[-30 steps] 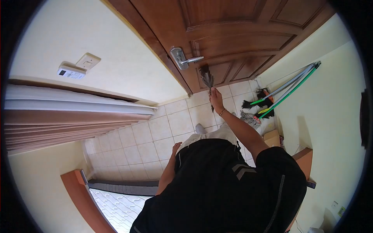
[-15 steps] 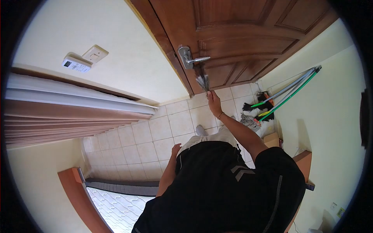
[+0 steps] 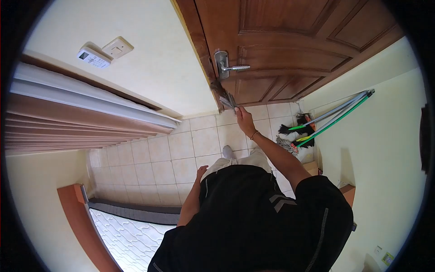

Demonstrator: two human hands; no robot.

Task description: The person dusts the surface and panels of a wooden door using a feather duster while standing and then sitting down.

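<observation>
Open beige floor tiles (image 3: 163, 149) spread beside the half-curled left hand (image 3: 202, 172), its hold unclear. The closed right hand (image 3: 245, 120) grips a dark, feathery duster (image 3: 227, 98) by the brown wooden door's (image 3: 294, 59) lower handle-side edge.

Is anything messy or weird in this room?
Nothing looks spilled or broken. The grey mop and black brooms look a bit jumbled, heads bunched together on the floor, and the mattress shows no sheet.

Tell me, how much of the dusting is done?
I can't tell what's done: any dust on the door is too small to see. Now the right hand holds the duster at the door's edge, below the handle. The panels away from the duster may be left.
</observation>
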